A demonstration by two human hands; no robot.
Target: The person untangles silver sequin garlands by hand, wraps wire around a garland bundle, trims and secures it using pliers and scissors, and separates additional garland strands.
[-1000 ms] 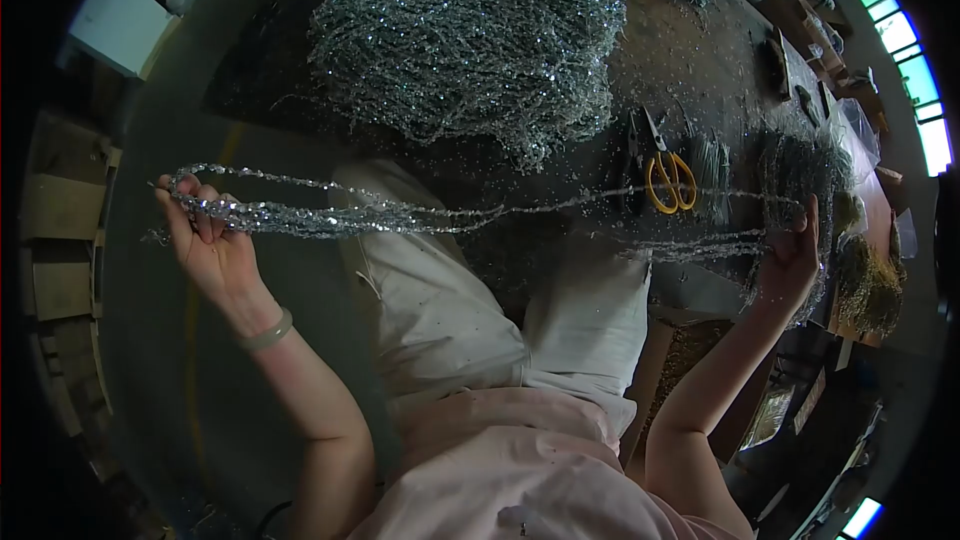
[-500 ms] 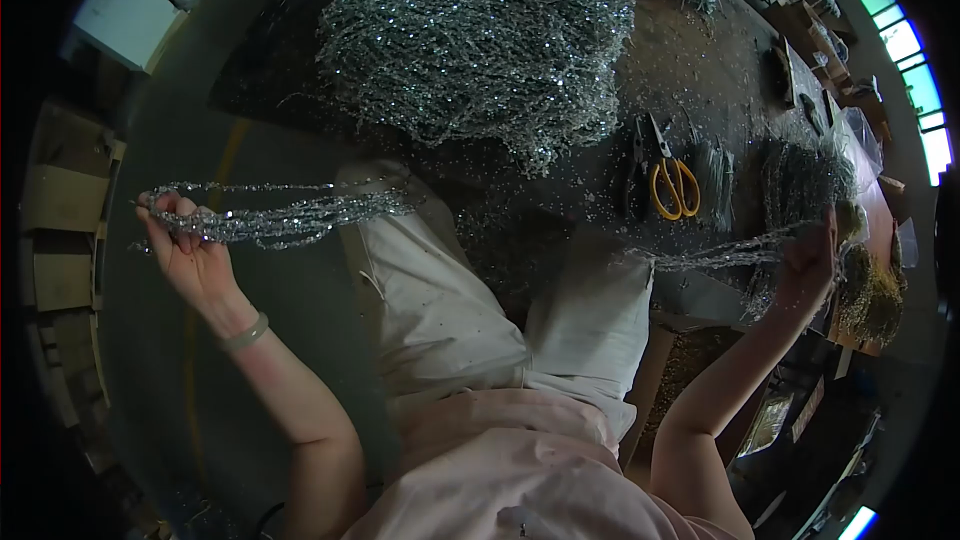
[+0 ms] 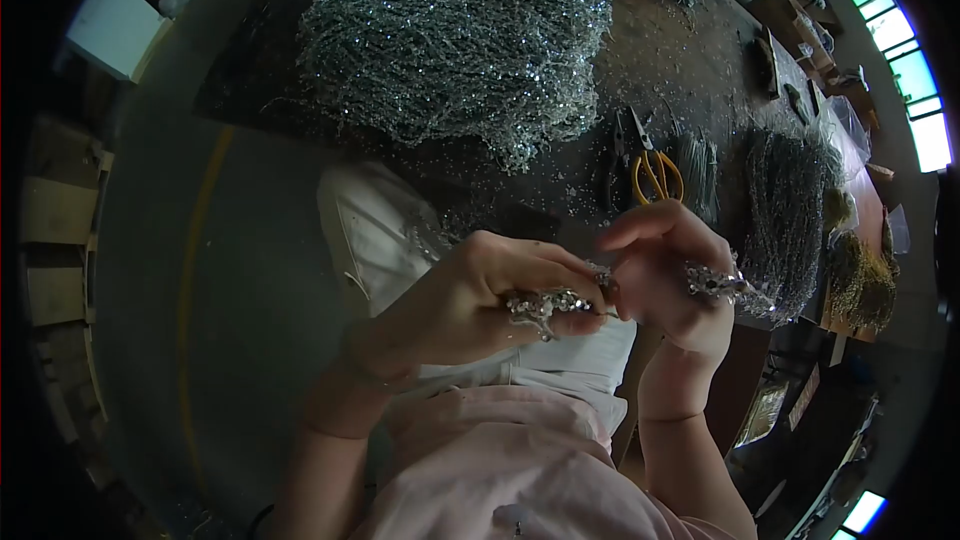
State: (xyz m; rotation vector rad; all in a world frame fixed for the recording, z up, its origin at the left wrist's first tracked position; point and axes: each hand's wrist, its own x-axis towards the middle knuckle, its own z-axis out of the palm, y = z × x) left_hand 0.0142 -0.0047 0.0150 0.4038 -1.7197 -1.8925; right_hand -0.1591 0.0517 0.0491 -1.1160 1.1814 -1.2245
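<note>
Above the lap, close to the body, the left hand [image 3: 470, 295] and the right hand [image 3: 655, 275] meet over a short bundle of silver glitter strands [image 3: 545, 305]. The left hand's fingers are curled tight around the bundle, which bulges out sparkling between the fingertips. The right hand pinches the near end of it with thumb and forefinger touching the left hand's fingertips, and more of the same glittery strand [image 3: 722, 282] sticks out past the back of the right hand toward the table's edge (whether this piece joins the bundle inside the fist cannot be seen). Both hands are closed on the material, neither palm open.

Beyond the hands stands a dark worktable [image 3: 690, 70] dusted with glitter flakes. A large heap of silver strands [image 3: 455, 45] covers its far left part. Yellow-handled scissors [image 3: 652, 168] lie just past the right hand, beside dark pliers [image 3: 613, 155], the two near each other but apart. To the right of the scissors lies a darker pile of strands [image 3: 790, 205], and beside that, at the table's end, a yellowish-gold bunch [image 3: 862, 280]. The person wears a pale pink top [image 3: 510, 470] over light trousers [image 3: 385, 235].
</note>
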